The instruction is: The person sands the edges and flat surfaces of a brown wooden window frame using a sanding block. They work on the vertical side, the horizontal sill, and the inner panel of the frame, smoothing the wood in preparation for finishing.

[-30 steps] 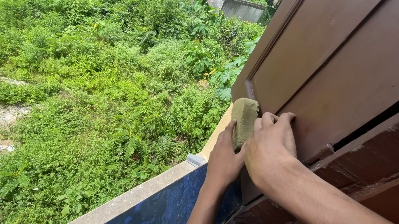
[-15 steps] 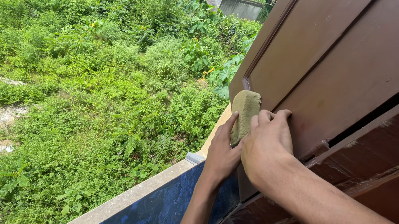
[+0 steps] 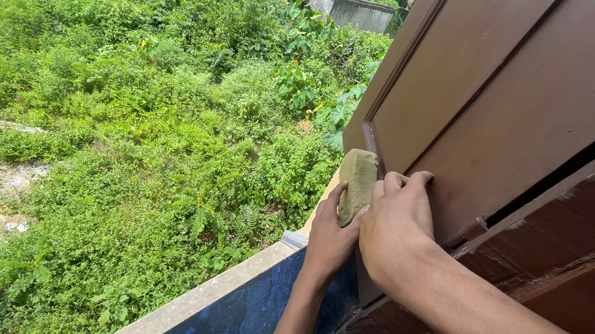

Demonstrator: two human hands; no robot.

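A slope of dense green weeds and shrubs [image 3: 159, 130] fell away below, with a grey concrete structure [image 3: 358, 7] far off among the trees. Nearer stood a concrete ledge [image 3: 158, 321] with a blue painted face, and beside it a brown wooden shutter [image 3: 510, 68] swung outward over the drop. The left hand [image 3: 331, 234] was curled round a tan sanding block [image 3: 357, 182], pinching it against the shutter's outer edge. The right hand [image 3: 397, 219] lay just beside it, fingers bent and pressed on the panel face, touching the block's side. The block sat above and between both hands, beyond the ledge. A loosened grip would likely have sent it down into the weeds; hard pressure might have pushed the shutter further out.
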